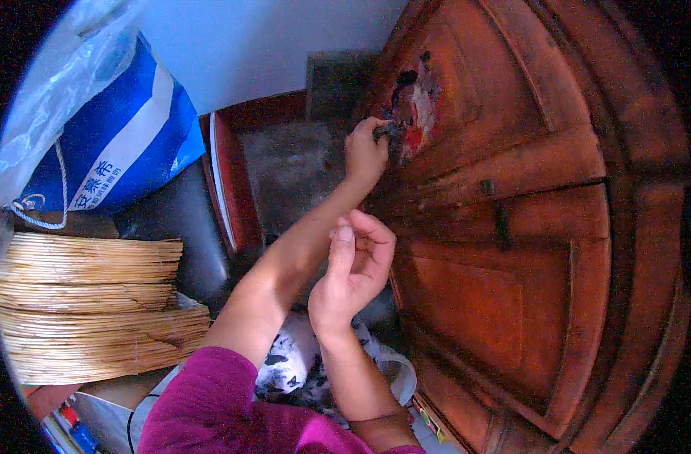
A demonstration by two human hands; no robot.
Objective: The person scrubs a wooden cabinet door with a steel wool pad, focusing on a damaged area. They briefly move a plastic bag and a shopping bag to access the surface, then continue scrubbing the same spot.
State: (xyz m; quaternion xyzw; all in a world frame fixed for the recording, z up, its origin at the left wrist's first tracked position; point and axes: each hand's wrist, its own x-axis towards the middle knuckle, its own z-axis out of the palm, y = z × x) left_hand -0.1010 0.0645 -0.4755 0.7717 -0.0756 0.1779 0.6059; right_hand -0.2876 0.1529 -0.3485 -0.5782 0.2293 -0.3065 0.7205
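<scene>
A reddish-brown wooden door [466,291] with raised panels fills the right side. Its upper panel bears a rough patch [421,106] of black, white and red. Beside that patch, at the door's left edge, my left hand [367,153] is stretched out with its fingers closed on a small dark thing [385,130] whose kind I cannot make out. My right hand [353,276] is raised below it, in front of my left forearm. Its fingers are loosely curled around a hollow palm, and nothing shows in them.
A blue carton [126,144] with a white band and rope handle stands at far left, partly under clear plastic [65,57]. Below it lies a stack of straw-coloured reed mats [88,310]. White cloth with black markings [289,359] is beneath my arms. A dark-red upright edge [236,178] stands behind.
</scene>
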